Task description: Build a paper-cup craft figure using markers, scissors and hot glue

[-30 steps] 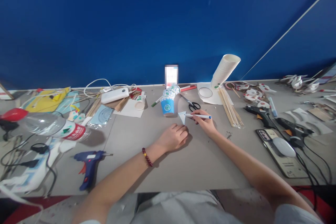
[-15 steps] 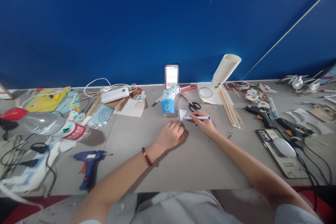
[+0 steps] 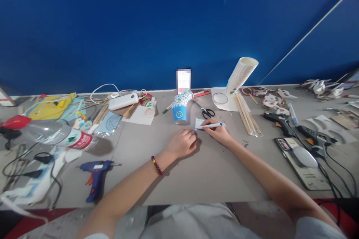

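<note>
Left hand (image 3: 183, 144): back up, fingers loosely curled, low over the grey bench (image 3: 202, 179). Fingertips at the near-left corner of the small white-and-pale-blue paper piece (image 3: 199, 122); can't tell if they press it. Paper lies mid-bench, between the hands, partly covered by the right fingers. Right hand (image 3: 216, 133): fingers pinching a slim white marker with a blue end (image 3: 211, 125), tip at the paper; contact too small to tell.

Around, left to right:
- Clear plastic bottle with red cap (image 3: 56, 133), toward left edge.
- Blue glue gun with orange trigger (image 3: 97, 175), near edge, left.
- White rounded plastic box (image 3: 123, 101), toward far edge.
- Blue paper cup with patterned top (image 3: 180, 114), just beyond left fingers, blocks that side.
- Black-handled scissors (image 3: 209, 113), just beyond paper and right fingers, tight there.
- Tall stack of white paper cups (image 3: 241, 75), far edge.
- Thin tan wooden sticks (image 3: 246, 114), in front of stack.
- Black glue gun (image 3: 282, 123), right side.
- Pale-backed phone (image 3: 311, 177), near-right corner, small white rounded case (image 3: 305, 157) on top.
</note>
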`<state>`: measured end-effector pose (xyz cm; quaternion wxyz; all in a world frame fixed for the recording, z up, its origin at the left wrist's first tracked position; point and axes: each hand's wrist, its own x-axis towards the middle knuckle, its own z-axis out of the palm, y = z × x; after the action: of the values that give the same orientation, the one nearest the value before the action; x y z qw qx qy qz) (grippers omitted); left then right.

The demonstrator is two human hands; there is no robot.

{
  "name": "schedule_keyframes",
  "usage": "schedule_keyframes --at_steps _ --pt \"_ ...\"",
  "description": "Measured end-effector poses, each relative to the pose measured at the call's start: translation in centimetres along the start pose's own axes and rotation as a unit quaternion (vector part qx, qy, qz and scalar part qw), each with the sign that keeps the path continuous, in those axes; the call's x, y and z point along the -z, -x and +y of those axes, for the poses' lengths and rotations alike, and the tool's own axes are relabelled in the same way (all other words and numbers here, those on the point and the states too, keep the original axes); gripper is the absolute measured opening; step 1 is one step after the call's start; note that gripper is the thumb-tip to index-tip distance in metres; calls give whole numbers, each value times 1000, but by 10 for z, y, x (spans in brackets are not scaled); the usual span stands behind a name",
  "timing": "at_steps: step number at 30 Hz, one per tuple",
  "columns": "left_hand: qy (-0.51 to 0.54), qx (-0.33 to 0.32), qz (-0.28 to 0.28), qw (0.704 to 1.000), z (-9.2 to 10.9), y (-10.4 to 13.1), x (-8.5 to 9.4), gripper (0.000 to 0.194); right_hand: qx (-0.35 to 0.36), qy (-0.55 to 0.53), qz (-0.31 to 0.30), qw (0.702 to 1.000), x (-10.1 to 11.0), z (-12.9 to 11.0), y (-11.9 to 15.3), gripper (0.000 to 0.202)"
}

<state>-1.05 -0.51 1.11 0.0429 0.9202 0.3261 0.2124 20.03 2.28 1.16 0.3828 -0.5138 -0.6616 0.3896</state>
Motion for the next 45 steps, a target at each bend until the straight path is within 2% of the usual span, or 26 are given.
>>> schedule_keyframes --at_steps 12,18,27,45 --pt "2 15 0 1000 3 1 1 12 2 32 -18 999 1 8 -2 15" --pt "0 14 -2 1000 2 1 -1 14 8 23 -23 999 2 4 -1 11" --pt "7 19 -8 1000 3 1 -1 14 -6 43 18 999 0 5 -2 14" --pt "-8 14 -4 1000 3 1 -1 14 -3 49 24 999 2 -3 -1 11"
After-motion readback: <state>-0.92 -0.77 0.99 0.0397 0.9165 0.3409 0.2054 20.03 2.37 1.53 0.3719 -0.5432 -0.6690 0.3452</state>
